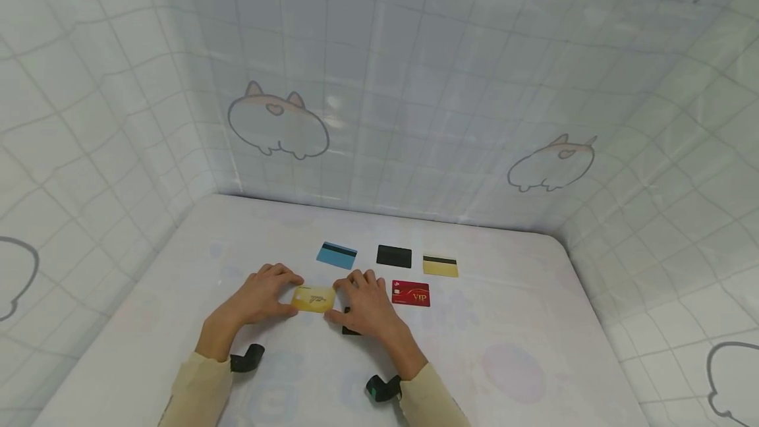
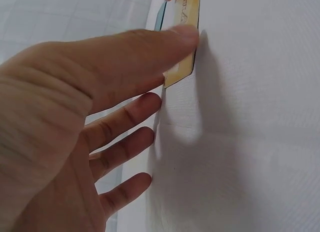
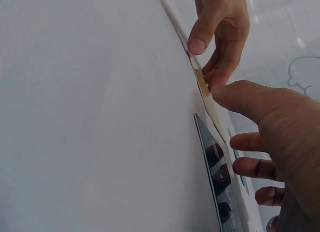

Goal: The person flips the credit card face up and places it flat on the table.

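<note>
A gold card (image 1: 313,298) lies flat on the white table between the two hands. My left hand (image 1: 263,294) holds its left end, thumb at the near corner and index finger at the far one. At the opposite end, my right hand (image 1: 369,308) has thumb and index finger at the corners. In the left wrist view, the thumb overlaps the gold card (image 2: 181,71), while the other fingers spread beside it. Beneath my right hand is a dark card (image 1: 351,331), partly hidden in the head view; its glossy face (image 3: 212,164) reflects the fingers in the right wrist view.
Farther back lie a blue card (image 1: 337,256), a black card (image 1: 394,256) and a gold card with a dark stripe (image 1: 441,266). A red VIP card (image 1: 410,293) is right of the right hand. Patterned curtains (image 1: 403,117) surround the table (image 1: 510,321).
</note>
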Demonstrator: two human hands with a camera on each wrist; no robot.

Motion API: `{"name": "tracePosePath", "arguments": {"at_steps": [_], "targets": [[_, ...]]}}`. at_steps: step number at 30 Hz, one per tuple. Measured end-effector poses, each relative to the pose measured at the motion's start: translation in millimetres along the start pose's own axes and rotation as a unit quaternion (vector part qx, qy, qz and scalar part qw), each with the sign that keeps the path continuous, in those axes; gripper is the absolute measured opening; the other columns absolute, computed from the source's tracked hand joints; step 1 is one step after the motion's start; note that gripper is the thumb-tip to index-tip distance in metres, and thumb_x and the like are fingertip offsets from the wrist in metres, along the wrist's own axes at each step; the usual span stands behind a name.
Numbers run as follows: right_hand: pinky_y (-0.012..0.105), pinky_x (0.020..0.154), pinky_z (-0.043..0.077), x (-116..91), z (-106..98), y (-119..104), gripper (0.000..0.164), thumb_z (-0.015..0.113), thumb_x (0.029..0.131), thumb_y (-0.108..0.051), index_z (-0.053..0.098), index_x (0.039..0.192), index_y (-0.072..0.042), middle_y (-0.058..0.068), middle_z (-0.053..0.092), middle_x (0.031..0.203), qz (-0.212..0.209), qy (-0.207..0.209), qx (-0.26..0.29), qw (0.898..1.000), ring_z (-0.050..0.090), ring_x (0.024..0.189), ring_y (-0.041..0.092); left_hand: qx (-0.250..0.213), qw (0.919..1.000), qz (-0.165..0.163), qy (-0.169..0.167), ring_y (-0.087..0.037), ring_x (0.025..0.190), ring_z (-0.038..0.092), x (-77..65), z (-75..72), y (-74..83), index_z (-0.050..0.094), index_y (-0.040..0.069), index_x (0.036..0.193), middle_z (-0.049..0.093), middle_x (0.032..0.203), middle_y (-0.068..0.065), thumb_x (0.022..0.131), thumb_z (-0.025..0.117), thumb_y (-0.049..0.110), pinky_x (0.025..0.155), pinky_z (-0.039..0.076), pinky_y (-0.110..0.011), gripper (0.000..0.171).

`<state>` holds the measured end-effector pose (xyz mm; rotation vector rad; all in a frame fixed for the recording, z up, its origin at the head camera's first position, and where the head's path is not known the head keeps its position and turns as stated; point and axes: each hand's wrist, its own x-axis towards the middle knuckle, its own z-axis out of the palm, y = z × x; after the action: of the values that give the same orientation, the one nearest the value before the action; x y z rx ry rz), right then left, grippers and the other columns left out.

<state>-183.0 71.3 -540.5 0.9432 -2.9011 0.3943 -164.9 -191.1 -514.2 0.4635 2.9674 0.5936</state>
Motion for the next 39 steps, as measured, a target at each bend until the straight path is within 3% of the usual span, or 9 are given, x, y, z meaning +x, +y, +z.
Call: {"name": "tracePosePath", "arguments": {"at_steps": [5, 11, 16, 29, 39], "targets": [[0.037, 0.086, 0.039, 3, -2, 5, 0.057, 0.061, 0.091, -0.063, 0.061, 0.135, -0.028, -0.002, 0.055, 0.125, 0.016, 0.006, 0.001, 1.0, 0.043, 0.109, 0.019, -0.005, 0.9997, 0.009, 0.021, -0.036, 0.12, 0.051, 1.2, -2.0, 0.3, 0.069, 0.012, 0.126, 0.06, 0.124, -0.008, 0.084, 0.081, 0.038, 0.097, 0.041, -0.062, 0.051], [0.042, 0.093, 0.042, 5, -4, 11, 0.058, 0.062, 0.091, -0.06, 0.059, 0.138, -0.026, 0.0, 0.055, 0.133, 0.036, 0.008, 0.003, 0.999, 0.044, 0.116, 0.022, 0.014, 0.9977, -0.021, 0.062, -0.038, 0.123, 0.052, 3.1, -1.2, -2.6, 0.067, 0.006, 0.127, 0.061, 0.128, -0.014, 0.087, 0.079, 0.033, 0.099, 0.041, -0.063, 0.05], [0.044, 0.096, 0.042, 6, -7, 14, 0.059, 0.065, 0.091, -0.057, 0.058, 0.14, -0.025, 0.001, 0.055, 0.136, 0.048, 0.01, 0.017, 0.999, 0.044, 0.119, 0.023, 0.026, 0.9961, -0.026, 0.08, -0.038, 0.123, 0.053, 5.7, 1.1, -7.6, 0.067, 0.008, 0.128, 0.062, 0.127, -0.013, 0.086, 0.08, 0.033, 0.098, 0.042, -0.063, 0.051], [0.043, 0.091, 0.043, 13, -7, 20, 0.061, 0.069, 0.089, -0.055, 0.056, 0.14, -0.025, 0.002, 0.057, 0.132, 0.066, 0.04, 0.026, 0.997, 0.044, 0.112, 0.022, 0.02, 0.9957, -0.03, 0.085, -0.038, 0.126, 0.05, 14.7, 3.1, -12.0, 0.062, 0.011, 0.135, 0.06, 0.131, -0.014, 0.088, 0.077, 0.036, 0.099, 0.039, -0.064, 0.056], [0.043, 0.088, 0.043, 19, -3, 24, 0.062, 0.067, 0.089, -0.056, 0.056, 0.141, -0.024, 0.003, 0.058, 0.13, 0.08, 0.036, 0.023, 0.996, 0.045, 0.11, 0.022, -0.007, 0.9974, -0.047, 0.054, -0.039, 0.133, 0.045, 29.9, 3.2, -2.0, 0.059, 0.01, 0.138, 0.057, 0.138, -0.015, 0.089, 0.076, 0.035, 0.104, 0.036, -0.065, 0.057]]}}
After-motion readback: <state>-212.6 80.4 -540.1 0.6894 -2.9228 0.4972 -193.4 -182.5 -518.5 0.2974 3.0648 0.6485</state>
